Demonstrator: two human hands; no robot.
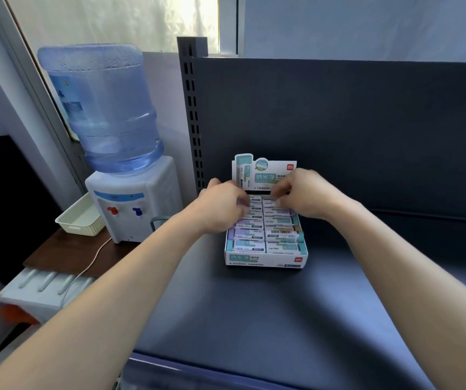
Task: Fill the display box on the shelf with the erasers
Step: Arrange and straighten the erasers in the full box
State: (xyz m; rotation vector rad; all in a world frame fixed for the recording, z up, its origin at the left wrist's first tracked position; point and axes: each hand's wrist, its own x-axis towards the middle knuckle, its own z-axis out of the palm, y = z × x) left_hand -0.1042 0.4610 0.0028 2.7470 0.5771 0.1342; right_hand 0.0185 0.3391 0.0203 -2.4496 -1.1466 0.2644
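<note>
A white and teal display box (265,260) stands on the dark shelf (254,319), its printed header card upright at the back. Two columns of wrapped erasers (281,236) lie inside it. My left hand (222,205) reaches over the left column, fingers curled down onto the erasers near the back. My right hand (302,192) is over the back of the right column, its fingertips bent onto an eraser there. Both hands hide the rear erasers, so whether either one pinches an eraser is unclear.
The shelf's back panel (338,122) and slotted upright (192,114) rise behind the box. Left of the shelf, a water dispenser (130,209) with a blue bottle stands on a brown table, beside a cream basket (80,218) and a white cable.
</note>
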